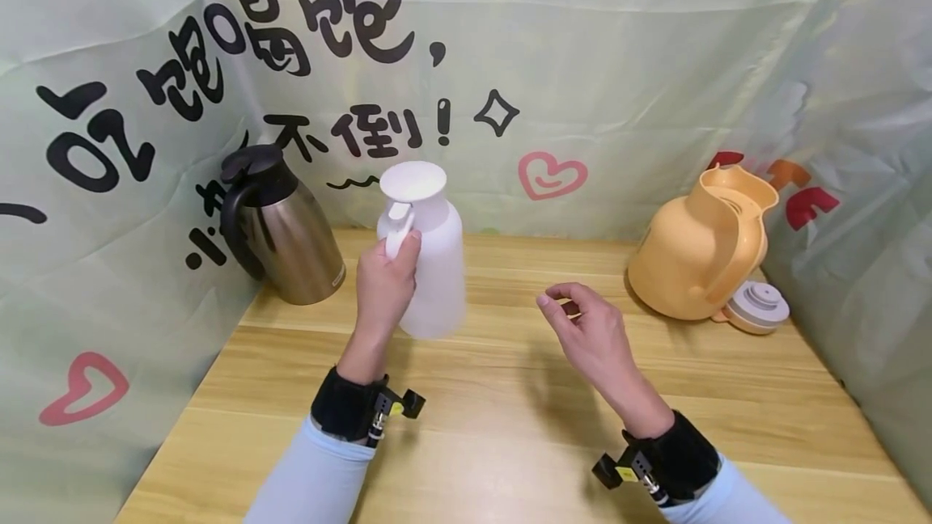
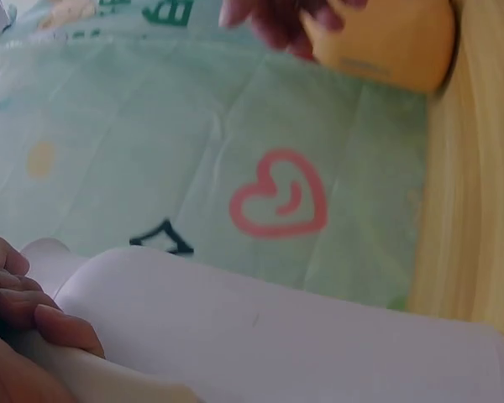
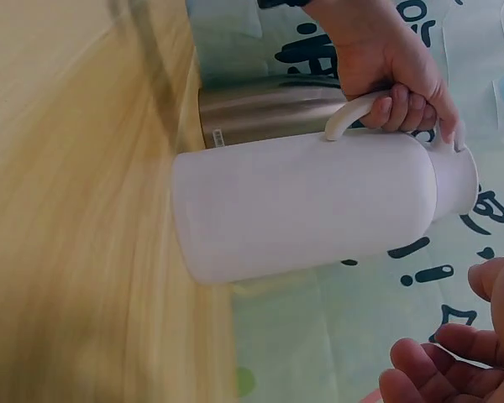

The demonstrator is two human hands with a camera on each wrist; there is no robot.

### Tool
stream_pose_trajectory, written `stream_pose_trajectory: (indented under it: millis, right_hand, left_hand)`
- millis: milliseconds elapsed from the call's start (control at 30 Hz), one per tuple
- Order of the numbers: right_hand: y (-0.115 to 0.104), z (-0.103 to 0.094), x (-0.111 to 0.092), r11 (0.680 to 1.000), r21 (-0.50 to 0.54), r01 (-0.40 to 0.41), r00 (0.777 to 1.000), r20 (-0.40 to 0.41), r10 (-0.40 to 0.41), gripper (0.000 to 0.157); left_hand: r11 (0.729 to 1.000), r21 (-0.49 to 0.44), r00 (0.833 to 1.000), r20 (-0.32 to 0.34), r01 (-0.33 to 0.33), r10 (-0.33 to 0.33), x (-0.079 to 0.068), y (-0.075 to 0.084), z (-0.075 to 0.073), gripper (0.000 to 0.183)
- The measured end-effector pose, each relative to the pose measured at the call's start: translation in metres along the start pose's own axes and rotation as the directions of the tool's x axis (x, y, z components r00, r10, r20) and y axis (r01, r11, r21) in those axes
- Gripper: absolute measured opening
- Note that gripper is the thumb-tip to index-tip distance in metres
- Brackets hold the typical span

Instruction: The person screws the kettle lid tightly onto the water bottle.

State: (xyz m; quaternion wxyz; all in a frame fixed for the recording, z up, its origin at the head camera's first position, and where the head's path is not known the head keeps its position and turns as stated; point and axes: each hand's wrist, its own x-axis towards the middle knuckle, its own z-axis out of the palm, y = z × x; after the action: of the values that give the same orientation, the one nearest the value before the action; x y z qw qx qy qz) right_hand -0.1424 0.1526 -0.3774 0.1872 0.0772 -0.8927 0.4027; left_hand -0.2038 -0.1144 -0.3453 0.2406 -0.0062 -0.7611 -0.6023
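My left hand (image 1: 384,285) grips the handle of a white vacuum jug (image 1: 438,281), thumb up near the top of the handle. The jug is upright, its base close to the wooden table. In the right wrist view the fingers curl round the handle, and the jug's smooth side (image 3: 302,210) faces the camera. My right hand (image 1: 593,338) hovers to the right of the jug, fingers loosely bent and holding nothing. Nearest beyond it is an orange-yellow jug (image 1: 673,261) with its handle toward the front right.
A steel vacuum jug (image 1: 302,245) with a black top stands at the back left. Beside the orange-yellow jug lies a round grey-and-orange lid (image 1: 759,307). Printed cloth (image 1: 626,103) walls in the wooden table (image 1: 473,443) at the back and sides.
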Motion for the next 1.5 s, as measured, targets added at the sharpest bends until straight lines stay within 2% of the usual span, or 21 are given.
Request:
stream_pose_trajectory:
  millis: [300,533,767,1033,1233,1367,1500]
  right_hand:
    - [0.009,0.004,-0.005,0.998,0.027,-0.057,0.996,0.066,0.055,0.038]
    - [0.014,0.006,-0.006,0.997,0.034,-0.063,0.995,0.081,0.06,0.037]
    - [0.018,0.008,-0.007,0.995,0.04,-0.088,0.991,0.101,0.083,0.038]
    - [0.023,0.009,-0.007,0.994,0.037,-0.102,0.987,0.127,0.097,0.039]
    - [0.024,0.008,-0.008,0.993,0.039,-0.109,0.986,0.133,0.103,0.037]
    - [0.026,0.007,-0.008,0.993,0.04,-0.113,0.985,0.134,0.107,0.037]
    - [0.029,0.007,-0.008,0.992,0.041,-0.123,0.984,0.138,0.117,0.039]
  left_hand:
    - [0.998,0.031,0.998,-0.05,0.046,-0.044,0.033,-0.01,-0.007,0.05]
    - [0.996,0.008,0.996,-0.032,0.087,-0.087,0.059,-0.02,-0.017,0.053]
    - [0.993,0.052,0.993,-0.048,0.106,-0.104,0.081,-0.027,-0.024,0.05]
    - [0.986,0.081,0.985,-0.106,0.145,-0.136,0.1,-0.032,-0.028,0.043]
    - [0.977,0.147,0.986,-0.094,0.154,-0.141,0.112,-0.034,-0.035,0.033]
    - [0.968,0.197,0.986,-0.097,0.155,-0.138,0.115,-0.035,-0.037,0.032]
    - [0.961,0.221,0.98,-0.14,0.17,-0.141,0.115,-0.035,-0.035,0.032]
